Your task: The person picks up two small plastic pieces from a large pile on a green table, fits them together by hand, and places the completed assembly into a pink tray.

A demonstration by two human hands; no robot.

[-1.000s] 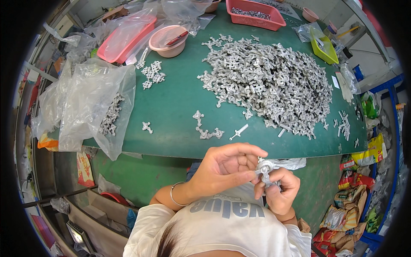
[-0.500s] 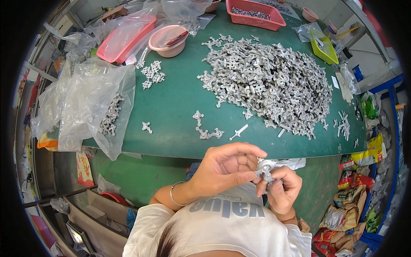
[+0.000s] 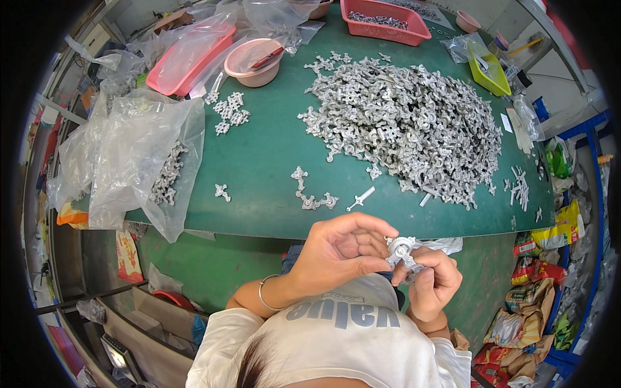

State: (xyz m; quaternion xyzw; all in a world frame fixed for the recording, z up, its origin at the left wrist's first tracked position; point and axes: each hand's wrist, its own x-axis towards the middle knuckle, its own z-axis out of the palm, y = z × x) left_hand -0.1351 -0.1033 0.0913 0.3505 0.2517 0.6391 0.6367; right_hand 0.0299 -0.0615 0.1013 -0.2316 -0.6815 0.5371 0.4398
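Just off the table's near edge, a silver-grey cast metal part (image 3: 401, 249) with a round middle and knobbed arms is held between my hands. My right hand (image 3: 432, 281) pinches its lower end between bent fingers and thumb. From the other side, my left hand (image 3: 339, 252) curls round it, the index fingertip at its top edge and the thumb at its lower left. Where exactly the fingers press is partly hidden. On the table beyond lie a small chain of joined castings (image 3: 310, 200), a pale rod-shaped piece (image 3: 361, 199) and one small casting (image 3: 222, 192).
A large heap of castings (image 3: 407, 123) covers the table's right half. Clear plastic bags (image 3: 139, 155) lie at left, one over castings. Pink trays (image 3: 388, 29), a pink bowl (image 3: 253, 76) and a yellow-green tray (image 3: 490, 74) stand farther back. Thin rods (image 3: 519, 189) lie at right.
The held part has turned so its round middle now shows more fully. My right hand has shifted slightly right; my left hand has barely moved.
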